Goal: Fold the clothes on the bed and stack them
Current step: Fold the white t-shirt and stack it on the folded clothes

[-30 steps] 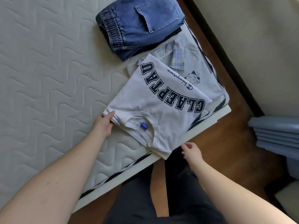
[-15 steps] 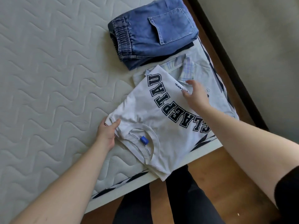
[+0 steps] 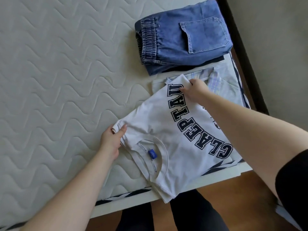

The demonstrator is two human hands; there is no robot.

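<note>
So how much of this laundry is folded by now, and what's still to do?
Done: the jeans lie folded on a dark garment at the mattress edge. In hand: the white lettered T-shirt, already narrowed; the left hand grips its near corner, the right hand its far corner. Left: probably folding it across, then stacking. It lies on a pale plaid shirt, which looks folded.

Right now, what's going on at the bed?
A person is folding a white T-shirt with dark block letters on the quilted mattress. The left hand grips its near corner, and the right hand pinches the far corner. It lies over a pale plaid shirt, beside folded blue jeans.
</note>
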